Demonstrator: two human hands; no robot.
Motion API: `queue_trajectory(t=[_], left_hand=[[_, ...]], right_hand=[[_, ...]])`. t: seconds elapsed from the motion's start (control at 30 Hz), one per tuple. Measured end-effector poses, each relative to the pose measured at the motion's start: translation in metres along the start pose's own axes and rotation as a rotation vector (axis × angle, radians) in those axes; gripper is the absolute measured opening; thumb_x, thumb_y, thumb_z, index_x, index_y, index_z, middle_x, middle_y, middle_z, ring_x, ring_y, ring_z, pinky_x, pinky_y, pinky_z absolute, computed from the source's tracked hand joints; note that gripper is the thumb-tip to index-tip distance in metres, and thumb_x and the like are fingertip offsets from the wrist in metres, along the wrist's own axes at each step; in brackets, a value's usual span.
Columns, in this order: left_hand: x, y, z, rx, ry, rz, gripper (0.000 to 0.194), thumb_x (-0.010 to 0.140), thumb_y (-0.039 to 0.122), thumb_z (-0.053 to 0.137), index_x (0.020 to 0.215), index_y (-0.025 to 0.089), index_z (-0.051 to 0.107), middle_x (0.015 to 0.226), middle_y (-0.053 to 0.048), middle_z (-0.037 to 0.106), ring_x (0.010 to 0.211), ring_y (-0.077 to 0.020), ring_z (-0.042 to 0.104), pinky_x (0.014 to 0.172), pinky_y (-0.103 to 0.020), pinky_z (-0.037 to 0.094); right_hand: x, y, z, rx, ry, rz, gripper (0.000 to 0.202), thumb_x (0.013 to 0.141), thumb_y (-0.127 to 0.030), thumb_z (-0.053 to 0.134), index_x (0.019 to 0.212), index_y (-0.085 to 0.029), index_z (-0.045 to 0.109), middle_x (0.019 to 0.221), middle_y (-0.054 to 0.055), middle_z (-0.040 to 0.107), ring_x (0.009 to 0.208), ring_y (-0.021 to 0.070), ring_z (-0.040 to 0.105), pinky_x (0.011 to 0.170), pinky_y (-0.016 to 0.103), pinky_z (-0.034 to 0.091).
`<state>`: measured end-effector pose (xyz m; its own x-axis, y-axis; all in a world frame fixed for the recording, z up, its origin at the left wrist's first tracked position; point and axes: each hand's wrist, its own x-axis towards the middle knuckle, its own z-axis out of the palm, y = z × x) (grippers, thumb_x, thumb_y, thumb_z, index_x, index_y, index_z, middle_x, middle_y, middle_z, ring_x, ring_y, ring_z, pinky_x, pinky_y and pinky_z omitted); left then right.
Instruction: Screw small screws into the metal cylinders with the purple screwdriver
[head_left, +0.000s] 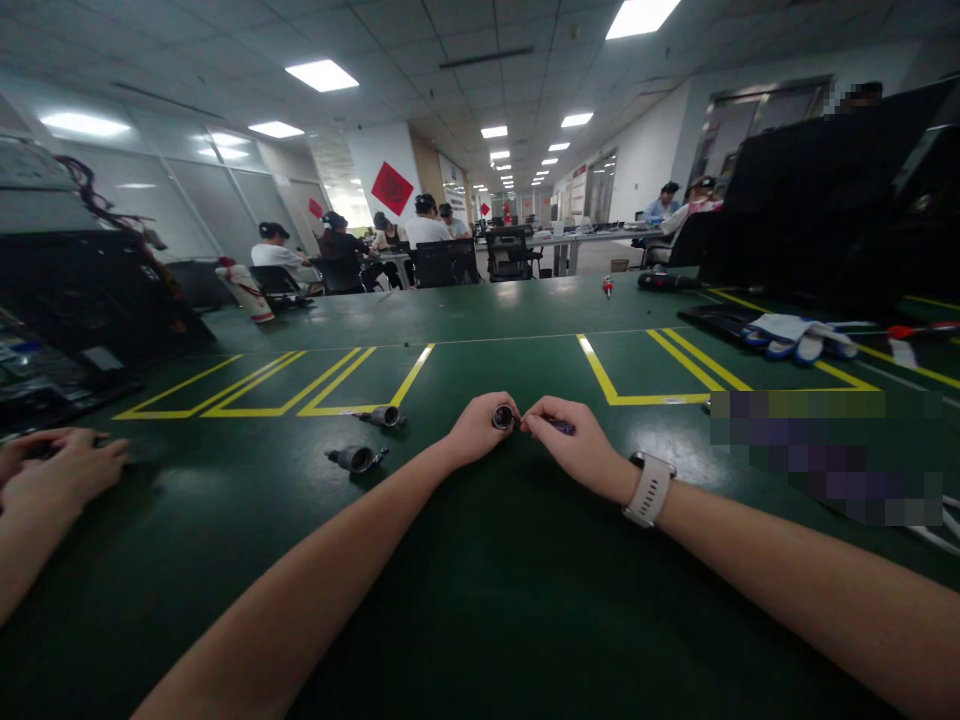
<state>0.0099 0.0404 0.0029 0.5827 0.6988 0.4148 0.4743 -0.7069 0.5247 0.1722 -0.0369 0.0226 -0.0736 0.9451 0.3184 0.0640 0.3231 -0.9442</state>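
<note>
My left hand (480, 428) is closed around a short round metal fitting (502, 417), its dark hollow end facing me. Just to its right, my right hand (574, 445) pinches a thin screwdriver with a dark purple handle (562, 427). The screwdriver's tip is by the fitting's right side; whether it touches cannot be made out. Left of my hands, two similar grey metal fittings lie on the green table: one farther (386, 416), one nearer (358, 458), both with small parts sticking out at the sides.
Yellow tape outlines (367, 410) mark the green table (480, 320). A co-worker's hands (67, 470) hold something dark at the left edge. White-blue gloves (799, 335) lie on a black object at right. A red-tipped item (607, 287) stands farther back. People sit at desks beyond.
</note>
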Motion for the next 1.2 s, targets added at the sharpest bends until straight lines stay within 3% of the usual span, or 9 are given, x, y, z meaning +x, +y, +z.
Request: queue_trajectory(t=[0.27, 0.47, 0.83, 1.2], left_hand=[[-0.001, 0.002, -0.002, 0.011, -0.063, 0.038, 0.010, 0.069, 0.009, 0.055, 0.076, 0.016, 0.057, 0.073, 0.000, 0.059, 0.070, -0.0147, 0.055, 0.066, -0.027, 0.043], [0.001, -0.001, 0.000, -0.072, -0.022, 0.022, 0.006, 0.071, 0.014, 0.057, 0.076, 0.016, 0.057, 0.073, -0.001, 0.059, 0.069, -0.0138, 0.054, 0.066, -0.026, 0.043], [0.000, 0.001, 0.000, -0.013, -0.018, -0.011, 0.012, 0.070, 0.022, 0.063, 0.070, 0.016, 0.052, 0.068, 0.002, 0.053, 0.063, -0.0119, 0.049, 0.060, -0.024, 0.040], [-0.001, -0.002, -0.001, 0.062, -0.071, 0.028, 0.007, 0.070, 0.012, 0.056, 0.072, 0.018, 0.052, 0.071, 0.002, 0.053, 0.068, -0.0137, 0.051, 0.063, -0.025, 0.040]], right_hand=[[0.008, 0.007, -0.007, 0.255, -0.020, 0.245, 0.014, 0.072, -0.024, 0.055, 0.064, -0.016, 0.063, 0.064, 0.004, 0.065, 0.061, 0.0151, 0.057, 0.062, 0.031, 0.043], [0.013, 0.017, -0.010, 0.419, 0.018, 0.383, 0.012, 0.070, -0.023, 0.054, 0.065, -0.016, 0.062, 0.066, 0.007, 0.067, 0.058, 0.0146, 0.058, 0.060, 0.030, 0.044], [0.004, 0.004, -0.003, 0.323, 0.048, 0.194, 0.011, 0.068, -0.025, 0.060, 0.060, -0.017, 0.062, 0.063, 0.002, 0.065, 0.059, 0.0127, 0.056, 0.062, 0.029, 0.042], [0.007, 0.007, -0.006, 0.217, 0.075, 0.118, 0.014, 0.067, -0.022, 0.055, 0.055, -0.019, 0.062, 0.053, 0.001, 0.062, 0.053, 0.0139, 0.055, 0.054, 0.029, 0.040]])
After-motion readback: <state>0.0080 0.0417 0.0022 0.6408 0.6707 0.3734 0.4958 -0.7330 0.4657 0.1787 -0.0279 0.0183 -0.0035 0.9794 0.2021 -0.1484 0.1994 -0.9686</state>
